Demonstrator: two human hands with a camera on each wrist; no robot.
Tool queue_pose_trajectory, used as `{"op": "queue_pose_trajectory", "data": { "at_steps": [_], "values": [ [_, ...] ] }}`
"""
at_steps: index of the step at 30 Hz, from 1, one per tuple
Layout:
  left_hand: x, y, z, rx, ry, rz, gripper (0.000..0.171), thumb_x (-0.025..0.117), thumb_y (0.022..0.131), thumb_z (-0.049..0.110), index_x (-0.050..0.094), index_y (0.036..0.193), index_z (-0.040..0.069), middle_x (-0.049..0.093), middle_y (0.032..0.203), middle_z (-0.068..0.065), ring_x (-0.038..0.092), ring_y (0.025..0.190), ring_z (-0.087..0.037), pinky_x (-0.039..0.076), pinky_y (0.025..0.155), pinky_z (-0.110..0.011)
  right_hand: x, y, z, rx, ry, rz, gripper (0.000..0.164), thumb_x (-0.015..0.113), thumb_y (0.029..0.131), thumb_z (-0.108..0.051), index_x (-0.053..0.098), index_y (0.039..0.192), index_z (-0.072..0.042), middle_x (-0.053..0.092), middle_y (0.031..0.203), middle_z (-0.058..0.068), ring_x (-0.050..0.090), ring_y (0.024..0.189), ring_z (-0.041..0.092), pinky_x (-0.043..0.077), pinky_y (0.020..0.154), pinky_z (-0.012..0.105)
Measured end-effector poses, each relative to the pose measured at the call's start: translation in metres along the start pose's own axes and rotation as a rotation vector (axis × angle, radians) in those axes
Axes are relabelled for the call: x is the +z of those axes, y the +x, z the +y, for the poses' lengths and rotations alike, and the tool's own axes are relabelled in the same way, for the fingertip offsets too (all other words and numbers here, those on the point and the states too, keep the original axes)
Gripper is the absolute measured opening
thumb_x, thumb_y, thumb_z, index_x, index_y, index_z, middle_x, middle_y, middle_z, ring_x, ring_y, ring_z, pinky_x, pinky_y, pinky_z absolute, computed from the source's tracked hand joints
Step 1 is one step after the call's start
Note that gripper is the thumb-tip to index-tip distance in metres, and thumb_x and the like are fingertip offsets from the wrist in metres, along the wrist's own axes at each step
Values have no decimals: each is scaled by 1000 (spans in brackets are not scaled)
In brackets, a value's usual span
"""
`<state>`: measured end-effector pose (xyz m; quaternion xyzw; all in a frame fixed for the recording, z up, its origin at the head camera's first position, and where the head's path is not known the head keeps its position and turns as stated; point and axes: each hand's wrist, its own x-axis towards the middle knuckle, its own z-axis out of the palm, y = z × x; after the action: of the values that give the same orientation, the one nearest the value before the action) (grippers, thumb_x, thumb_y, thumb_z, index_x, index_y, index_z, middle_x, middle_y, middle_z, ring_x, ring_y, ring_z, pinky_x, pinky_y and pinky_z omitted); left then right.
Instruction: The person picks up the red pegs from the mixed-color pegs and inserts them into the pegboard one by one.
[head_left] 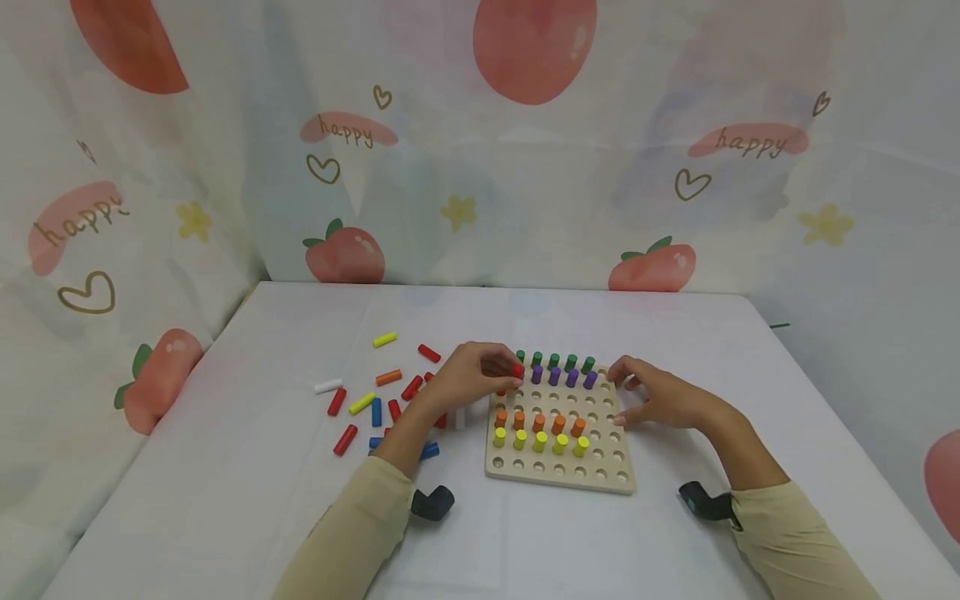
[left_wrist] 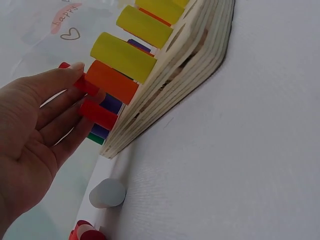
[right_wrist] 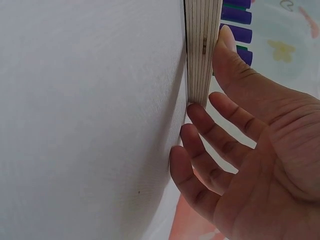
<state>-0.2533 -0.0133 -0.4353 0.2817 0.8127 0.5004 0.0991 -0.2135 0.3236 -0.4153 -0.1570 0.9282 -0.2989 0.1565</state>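
A red cylindrical peg (head_left: 518,370) is pinched by the left hand (head_left: 467,375) over the far left part of a pale wooden pegboard (head_left: 540,478). Its long axis seems near upright, like the standing yellow cylindrical pegs (head_left: 540,442), though fingers partly hide it. The right hand (head_left: 663,396), loosely open, touches the board's right edge, farther from it. Brown script across the fruit-patterned fabric backdrop (head_left: 540,183) reads "happy".
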Motion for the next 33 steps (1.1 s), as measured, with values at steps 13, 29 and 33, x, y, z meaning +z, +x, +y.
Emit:
{"op": "queue_pose_trajectory", "data": {
  "at_steps": [13,29,33],
  "values": [
    [4,0,-4,-31,16,6,25,80,94,19,76,118,15,73,103,11,68,97,-9,55,89,-25,-4,3,-1,5,-20,5,63,88,84,-25,50,132,-8,55,134,15,49,125,40,43,105,64],
    [8,-2,-11,-79,6,9,23,82,92,20,77,114,17,73,102,12,68,100,-9,54,93,-28,-1,2,0,-1,0,-3,63,88,84,-24,50,131,-7,55,134,15,49,126,41,41,105,65],
    [9,-2,-9,-82,13,15,23,82,91,19,78,114,17,73,101,12,67,98,-10,54,93,-28,0,1,0,2,0,-2,64,89,83,-26,50,131,-8,54,135,15,49,126,41,41,106,65]
  ]
}}
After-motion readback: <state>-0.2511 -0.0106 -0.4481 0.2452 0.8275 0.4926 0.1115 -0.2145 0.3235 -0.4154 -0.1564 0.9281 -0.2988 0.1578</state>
